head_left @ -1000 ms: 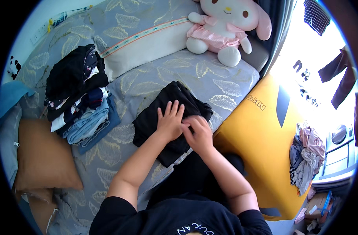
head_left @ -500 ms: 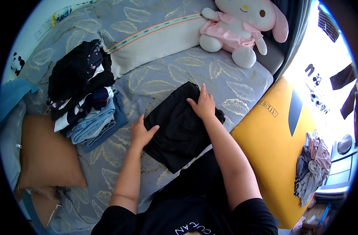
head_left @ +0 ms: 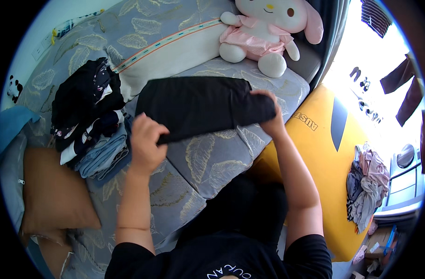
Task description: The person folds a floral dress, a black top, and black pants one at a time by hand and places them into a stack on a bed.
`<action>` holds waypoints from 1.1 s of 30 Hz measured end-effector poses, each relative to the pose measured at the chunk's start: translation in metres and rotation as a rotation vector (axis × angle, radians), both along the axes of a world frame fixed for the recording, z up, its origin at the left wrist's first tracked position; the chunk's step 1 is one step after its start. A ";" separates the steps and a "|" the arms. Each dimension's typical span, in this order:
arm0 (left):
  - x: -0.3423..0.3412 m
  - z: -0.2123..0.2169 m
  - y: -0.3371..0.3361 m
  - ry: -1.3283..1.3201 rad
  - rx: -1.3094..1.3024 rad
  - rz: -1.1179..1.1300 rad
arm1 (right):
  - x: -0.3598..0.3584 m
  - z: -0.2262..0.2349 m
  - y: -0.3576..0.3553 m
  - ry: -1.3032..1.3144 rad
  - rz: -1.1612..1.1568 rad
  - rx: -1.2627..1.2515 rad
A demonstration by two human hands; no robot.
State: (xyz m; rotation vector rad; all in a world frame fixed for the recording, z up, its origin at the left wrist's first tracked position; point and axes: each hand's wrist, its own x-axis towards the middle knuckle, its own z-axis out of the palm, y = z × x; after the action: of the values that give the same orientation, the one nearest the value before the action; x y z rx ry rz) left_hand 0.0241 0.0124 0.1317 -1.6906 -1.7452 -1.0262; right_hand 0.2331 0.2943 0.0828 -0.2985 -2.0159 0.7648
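A folded black garment (head_left: 198, 107) is held up between my two hands, above the grey leaf-patterned sofa seat. My left hand (head_left: 148, 142) has its fingers curled round the garment's lower left corner. At the opposite end my right hand (head_left: 271, 114) grips the edge, with some fingers hidden behind the cloth. Which kind of garment it is cannot be made out. Left of my left hand stands a stack of folded clothes, with black pieces (head_left: 80, 95) on top and light blue denim (head_left: 101, 151) below.
A brown cushion (head_left: 56, 190) lies at the left. A long beige cushion (head_left: 170, 58) and a pink and white plush toy (head_left: 259, 35) are at the back. On the right, a yellow padded surface (head_left: 310, 153) carries a heap of crumpled grey and pink clothes (head_left: 368, 186).
The black garment lay on the sofa with both hands resting on it, fingers spread. Now both hands have closed on its ends and lifted it, turning it more crosswise. The view has shifted slightly.
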 end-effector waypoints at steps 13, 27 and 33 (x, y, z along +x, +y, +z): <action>0.029 -0.081 0.026 -0.249 -0.280 -0.046 | 0.019 -0.063 -0.112 -0.155 -0.423 0.305; 0.048 -0.151 0.045 0.000 -0.683 0.190 | 0.036 -0.099 -0.113 -0.064 -0.744 -0.031; 0.047 -0.145 0.043 -0.035 -0.687 0.197 | 0.045 -0.126 -0.085 -0.355 -0.645 -0.324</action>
State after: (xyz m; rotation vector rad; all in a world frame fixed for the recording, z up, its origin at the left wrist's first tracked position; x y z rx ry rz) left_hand 0.0712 0.0550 -0.0134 -1.8175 -2.4084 -0.3781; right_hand 0.2778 0.2096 -0.0433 -1.2769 -1.9244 0.6405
